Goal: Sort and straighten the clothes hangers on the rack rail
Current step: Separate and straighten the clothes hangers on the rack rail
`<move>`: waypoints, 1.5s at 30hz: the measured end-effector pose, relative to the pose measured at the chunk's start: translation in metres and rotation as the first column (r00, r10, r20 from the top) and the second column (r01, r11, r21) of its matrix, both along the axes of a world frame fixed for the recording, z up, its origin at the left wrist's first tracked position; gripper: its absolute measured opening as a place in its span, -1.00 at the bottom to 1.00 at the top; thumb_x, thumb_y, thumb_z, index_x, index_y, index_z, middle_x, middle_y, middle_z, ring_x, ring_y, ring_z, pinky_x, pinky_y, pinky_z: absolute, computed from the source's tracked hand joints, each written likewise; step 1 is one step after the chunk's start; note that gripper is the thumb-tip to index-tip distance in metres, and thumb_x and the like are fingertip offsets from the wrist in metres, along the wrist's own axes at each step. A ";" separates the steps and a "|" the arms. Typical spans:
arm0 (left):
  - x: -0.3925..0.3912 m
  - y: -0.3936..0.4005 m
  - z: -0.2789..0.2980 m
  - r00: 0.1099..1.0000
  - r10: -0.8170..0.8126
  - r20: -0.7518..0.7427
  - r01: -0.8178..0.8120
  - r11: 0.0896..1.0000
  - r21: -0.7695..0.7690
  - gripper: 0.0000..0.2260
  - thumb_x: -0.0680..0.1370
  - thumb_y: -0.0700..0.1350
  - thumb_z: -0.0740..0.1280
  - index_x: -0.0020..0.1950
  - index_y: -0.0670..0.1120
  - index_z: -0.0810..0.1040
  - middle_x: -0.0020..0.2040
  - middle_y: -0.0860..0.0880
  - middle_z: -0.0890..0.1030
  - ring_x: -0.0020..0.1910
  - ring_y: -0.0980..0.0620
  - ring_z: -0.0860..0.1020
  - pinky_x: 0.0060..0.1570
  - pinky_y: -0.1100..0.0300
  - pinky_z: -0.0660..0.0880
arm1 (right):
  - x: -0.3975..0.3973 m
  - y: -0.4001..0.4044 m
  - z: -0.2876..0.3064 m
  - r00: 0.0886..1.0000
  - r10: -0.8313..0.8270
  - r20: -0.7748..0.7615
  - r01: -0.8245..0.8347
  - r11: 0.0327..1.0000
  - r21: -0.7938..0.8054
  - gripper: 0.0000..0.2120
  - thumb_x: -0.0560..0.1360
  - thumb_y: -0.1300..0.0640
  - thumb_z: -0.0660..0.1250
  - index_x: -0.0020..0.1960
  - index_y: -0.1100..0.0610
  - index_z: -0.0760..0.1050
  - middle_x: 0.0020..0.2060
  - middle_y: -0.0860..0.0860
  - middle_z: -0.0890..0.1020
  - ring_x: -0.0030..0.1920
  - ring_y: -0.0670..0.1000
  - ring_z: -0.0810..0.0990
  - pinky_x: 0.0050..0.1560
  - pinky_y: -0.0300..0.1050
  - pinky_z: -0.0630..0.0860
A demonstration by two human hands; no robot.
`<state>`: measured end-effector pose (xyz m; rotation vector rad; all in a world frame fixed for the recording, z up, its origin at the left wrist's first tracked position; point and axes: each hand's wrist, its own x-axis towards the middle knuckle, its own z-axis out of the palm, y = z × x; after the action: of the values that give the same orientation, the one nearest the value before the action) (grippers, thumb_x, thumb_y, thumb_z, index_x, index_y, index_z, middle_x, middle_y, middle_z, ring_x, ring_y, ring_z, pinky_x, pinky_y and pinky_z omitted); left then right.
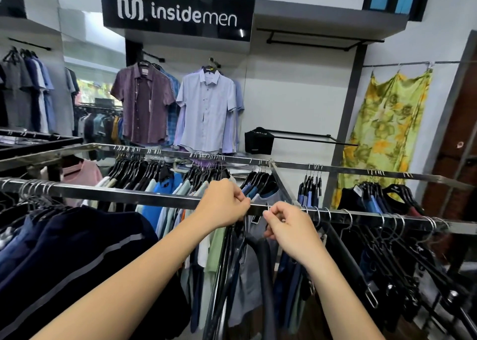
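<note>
Hands, left (227,203) and right (289,230), pinch thin, apparently wire hanger hooks (268,209) on chrome rail (124,194).

Left hand (225,202) closed over near rail (134,194), so whatever's pinched in that grip is covered by fingers, can't tell. Right hand (289,230) hides most of wire hook (268,208) just right of it on rail. Rail runs out of frame both ends. Garments (240,275) below rail cut off by bottom edge. Tiny hooks on far rail (335,169) behind: too small to count.
</note>
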<state>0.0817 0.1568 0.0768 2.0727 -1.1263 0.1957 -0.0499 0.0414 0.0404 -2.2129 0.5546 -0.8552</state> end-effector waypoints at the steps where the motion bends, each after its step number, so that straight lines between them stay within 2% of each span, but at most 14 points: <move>1: -0.002 -0.004 0.002 1.000 -0.008 -0.001 0.008 1.000 -0.001 -0.74 0.50 -0.07 0.36 -0.36 -0.11 0.64 -0.38 -0.07 0.71 -0.24 -0.02 0.69 -0.03 0.10 0.62 | 0.000 -0.002 0.006 1.000 -0.022 -0.016 0.021 0.999 -0.036 -0.76 0.60 0.05 0.34 -0.24 0.04 0.53 -0.37 0.01 0.70 -0.25 0.00 0.74 0.00 0.12 0.65; 5: -0.007 -0.020 0.002 1.000 -0.007 -0.010 0.007 1.000 -0.013 -0.74 0.51 -0.03 0.37 -0.32 -0.12 0.66 -0.37 -0.11 0.70 -0.27 -0.08 0.68 -0.06 0.11 0.62 | 0.004 -0.012 0.020 0.989 -0.120 -0.088 0.105 0.981 -0.161 -0.76 0.60 -0.03 0.32 -0.22 0.01 0.54 -0.34 0.01 0.72 -0.20 0.01 0.68 -0.01 -0.04 0.56; 11: -0.003 -0.036 -0.011 0.997 0.032 -0.070 -0.032 0.999 -0.004 -0.71 0.51 -0.02 0.35 -0.32 -0.14 0.69 -0.39 -0.13 0.69 -0.31 -0.06 0.67 -0.10 0.08 0.63 | 0.007 -0.023 0.019 0.970 -0.181 -0.162 0.147 0.968 -0.203 -0.75 0.62 -0.03 0.31 -0.20 0.01 0.54 -0.32 -0.01 0.70 -0.16 0.04 0.66 -0.08 -0.05 0.51; 15: 0.000 -0.036 -0.019 0.994 0.048 -0.095 -0.047 0.999 0.008 -0.71 0.50 -0.02 0.34 -0.33 -0.12 0.71 -0.41 -0.09 0.69 -0.32 -0.03 0.67 -0.12 0.07 0.64 | 0.006 -0.026 0.015 0.963 -0.200 -0.181 0.160 0.963 -0.216 -0.75 0.62 -0.03 0.29 -0.20 0.03 0.52 -0.30 0.01 0.70 -0.17 0.07 0.65 -0.04 -0.01 0.54; 20: 0.004 -0.037 -0.026 0.992 0.105 -0.073 -0.106 0.994 -0.009 -0.71 0.47 -0.02 0.32 -0.31 -0.17 0.68 -0.42 -0.16 0.67 -0.32 -0.09 0.66 -0.14 0.04 0.63 | -0.006 -0.026 0.023 0.962 -0.217 -0.164 0.175 0.956 -0.236 -0.75 0.62 -0.01 0.30 -0.21 0.02 0.52 -0.34 -0.02 0.69 -0.20 0.01 0.63 -0.15 -0.07 0.46; 24: 0.007 -0.038 -0.028 0.991 0.127 -0.036 -0.127 0.992 0.004 -0.72 0.43 -0.04 0.29 -0.32 -0.19 0.66 -0.44 -0.17 0.64 -0.30 -0.12 0.65 -0.16 0.03 0.64 | -0.017 -0.023 0.038 0.970 -0.223 -0.097 0.192 0.946 -0.260 -0.72 0.59 -0.01 0.33 -0.28 0.02 0.48 -0.38 -0.03 0.67 -0.23 -0.05 0.60 -0.19 -0.07 0.44; 28: 0.012 -0.038 -0.031 0.992 0.115 -0.047 -0.113 0.993 0.033 -0.72 0.45 -0.05 0.29 -0.30 -0.20 0.67 -0.41 -0.16 0.67 -0.31 -0.08 0.66 -0.13 0.06 0.63 | -0.014 -0.025 0.040 0.972 -0.216 -0.095 0.184 0.946 -0.267 -0.74 0.59 -0.02 0.34 -0.26 0.01 0.51 -0.40 -0.04 0.67 -0.25 -0.10 0.59 -0.20 -0.10 0.39; 33: 0.014 -0.036 -0.032 0.992 0.071 -0.104 -0.066 0.997 0.047 -0.69 0.53 -0.02 0.32 -0.31 -0.16 0.68 -0.48 -0.06 0.67 -0.35 0.00 0.67 -0.12 0.11 0.64 | 0.008 -0.034 0.017 0.961 -0.227 -0.159 0.177 0.945 -0.276 -0.75 0.57 -0.05 0.36 -0.23 0.02 0.59 -0.40 -0.04 0.66 -0.25 0.00 0.64 -0.14 -0.09 0.49; 37: 0.007 -0.036 -0.030 0.993 0.056 -0.102 -0.051 0.997 0.054 -0.68 0.55 0.01 0.34 -0.33 -0.10 0.66 -0.56 0.04 0.58 -0.39 0.02 0.66 -0.19 0.17 0.62 | 0.025 -0.039 0.002 0.961 -0.244 -0.129 0.203 0.942 -0.268 -0.77 0.56 -0.05 0.40 -0.21 0.03 0.65 -0.34 -0.03 0.69 -0.20 0.03 0.65 -0.08 -0.07 0.56; 41: 0.001 -0.035 -0.029 0.994 0.042 -0.105 -0.037 0.998 0.050 -0.71 0.57 0.01 0.34 -0.27 -0.11 0.68 -0.45 -0.03 0.66 -0.35 -0.03 0.68 -0.15 0.10 0.64 | 0.034 -0.043 -0.005 0.960 -0.267 -0.087 0.234 0.931 -0.281 -0.79 0.53 -0.05 0.44 -0.20 0.03 0.69 -0.30 0.02 0.71 -0.15 0.09 0.66 -0.09 -0.05 0.56; 45: 0.001 -0.035 -0.030 0.997 0.045 -0.063 -0.041 0.998 0.056 -0.69 0.57 0.01 0.34 -0.25 -0.15 0.67 -0.39 -0.11 0.69 -0.30 -0.09 0.68 -0.09 0.07 0.62 | 0.035 -0.044 -0.011 0.956 -0.266 -0.120 0.228 0.937 -0.264 -0.77 0.55 -0.07 0.43 -0.17 0.05 0.70 -0.22 0.07 0.70 -0.12 0.11 0.66 -0.03 -0.01 0.59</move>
<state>0.0830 0.1217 0.0467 2.1375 -1.0597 0.1193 -0.0153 -0.0022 0.0294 -2.4884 0.8574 -0.9284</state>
